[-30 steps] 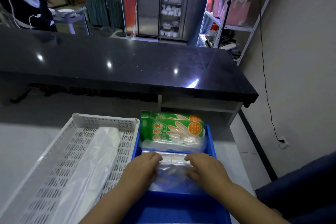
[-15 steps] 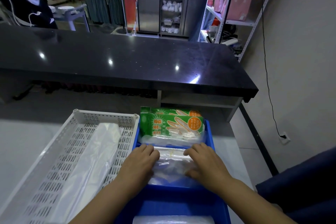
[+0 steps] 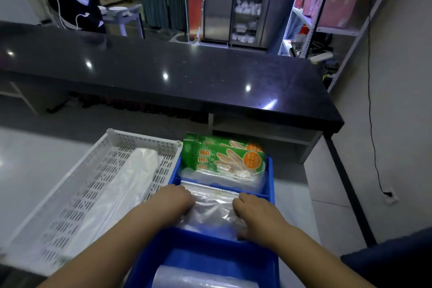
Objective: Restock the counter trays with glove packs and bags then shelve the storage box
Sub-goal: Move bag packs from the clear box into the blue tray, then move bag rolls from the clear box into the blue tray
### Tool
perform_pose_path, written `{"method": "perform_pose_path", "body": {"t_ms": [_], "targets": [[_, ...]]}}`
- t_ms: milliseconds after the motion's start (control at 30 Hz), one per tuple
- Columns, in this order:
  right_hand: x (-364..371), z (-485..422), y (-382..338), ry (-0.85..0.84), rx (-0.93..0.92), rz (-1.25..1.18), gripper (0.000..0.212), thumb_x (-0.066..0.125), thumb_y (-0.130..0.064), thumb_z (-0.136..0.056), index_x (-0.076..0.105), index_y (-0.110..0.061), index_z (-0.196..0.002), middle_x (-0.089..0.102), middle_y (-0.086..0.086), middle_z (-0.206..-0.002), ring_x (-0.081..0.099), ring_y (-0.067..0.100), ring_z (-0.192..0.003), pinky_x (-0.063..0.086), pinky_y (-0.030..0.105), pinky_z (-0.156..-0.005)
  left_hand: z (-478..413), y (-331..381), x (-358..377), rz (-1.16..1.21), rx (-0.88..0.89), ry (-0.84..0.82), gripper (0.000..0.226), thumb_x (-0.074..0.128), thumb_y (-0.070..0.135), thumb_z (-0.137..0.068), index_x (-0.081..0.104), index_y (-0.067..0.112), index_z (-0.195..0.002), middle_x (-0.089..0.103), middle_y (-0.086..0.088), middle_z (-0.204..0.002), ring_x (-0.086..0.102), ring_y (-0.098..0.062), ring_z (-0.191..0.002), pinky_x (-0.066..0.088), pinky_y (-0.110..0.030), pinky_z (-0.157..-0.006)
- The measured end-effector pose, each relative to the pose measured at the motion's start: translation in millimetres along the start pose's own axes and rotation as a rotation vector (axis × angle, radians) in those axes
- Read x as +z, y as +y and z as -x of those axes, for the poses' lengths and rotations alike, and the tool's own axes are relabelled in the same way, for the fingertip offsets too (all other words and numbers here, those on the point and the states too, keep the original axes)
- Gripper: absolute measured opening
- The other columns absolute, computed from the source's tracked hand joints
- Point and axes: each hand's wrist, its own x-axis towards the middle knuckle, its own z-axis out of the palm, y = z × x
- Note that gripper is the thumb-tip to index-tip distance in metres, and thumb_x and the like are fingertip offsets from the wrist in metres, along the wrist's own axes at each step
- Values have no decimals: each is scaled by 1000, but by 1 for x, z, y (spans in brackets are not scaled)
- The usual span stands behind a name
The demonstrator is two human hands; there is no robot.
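Just left of the blue tray (image 3: 210,244), the white perforated tray (image 3: 140,139) is holding white bags (image 3: 121,194). In the blue tray's middle compartment my left hand (image 3: 174,202) and right hand (image 3: 254,213) are curling their fingers over the clear bags (image 3: 212,208), gripping both ends, while green glove packs (image 3: 222,159) are lying in its far compartment

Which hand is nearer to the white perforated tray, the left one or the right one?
Left. The left hand holds the clear bags at their left edge, next to the white tray; the right hand holds their right edge, farther away.
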Motion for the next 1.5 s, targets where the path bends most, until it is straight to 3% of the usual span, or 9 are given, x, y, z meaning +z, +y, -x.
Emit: {"method": "perform_pose_path", "body": {"t_ms": [100,233,433,633,800,900,1133,1367,1500], "targets": [[-13,-14,-2,22,-70,80,32,60,-40,-82,55,-14,-100,59,7,-108,56,30,-96,39,35,-67,7,1,-7,144,-166,96,24,53,21,-82,63,18,-104,64,-8,-110,59,-29,-102,45,-32,-82],[-22,-38,-18,106,-197,102,26,50,-35,-89,58,-14,-102,64,9,-105,58,32,-94,40,34,-67,31,2,-6,148,-305,287,21,50,29,-85,60,16,-100,65,-6,-104,58,-29,-98,44,-36,-78],[-32,-68,-75,164,-365,87,19,47,-33,-88,59,-18,-89,66,5,-92,60,30,-85,35,33,-58,89,-10,13,332,-595,373,22,47,39,-87,60,22,-94,66,-1,-96,58,-24,-89,39,-33,-65],[-33,-81,-162,160,-557,90,21,44,-31,-89,57,-15,-89,66,6,-92,59,31,-87,43,35,-64,175,-35,44,445,-807,391,25,47,47,-88,58,26,-96,66,4,-98,59,-21,-92,43,-33,-69],[-27,-87,-262,201,-699,113,25,39,-27,-92,58,-12,-87,62,7,-86,57,31,-78,39,32,-59,259,-55,84,492,-983,447,21,49,45,-87,58,27,-91,66,4,-95,60,-20,-90,44,-32,-68],[-14,-86,-338,200,-735,59,23,41,-26,-91,60,-14,-86,61,4,-86,58,27,-77,48,33,-62,319,-68,121,525,-1025,487,18,51,44,-87,58,27,-87,65,6,-92,59,-18,-90,38,-30,-64],[37,-88,-501,121,-829,-12,26,43,-34,-93,60,-16,-87,58,1,-92,57,23,-80,47,36,-62,454,-107,222,652,-1206,419,16,53,43,-84,59,28,-83,66,5,-87,59,-15,-82,32,-28,-57],[78,-112,-582,31,-826,-54,21,48,-33,-91,63,-19,-94,55,-4,-94,57,18,-79,49,35,-63,533,-131,291,724,-1400,327,18,53,41,-85,63,27,-87,68,3,-88,61,-16,-80,33,-27,-55],[103,-147,-613,-38,-777,-22,21,49,-31,-90,64,-16,-92,60,-1,-95,59,21,-80,49,35,-63,547,-148,322,806,-1470,293,16,51,40,-86,62,29,-88,69,5,-87,60,-15,-78,48,-30,-66]]}}
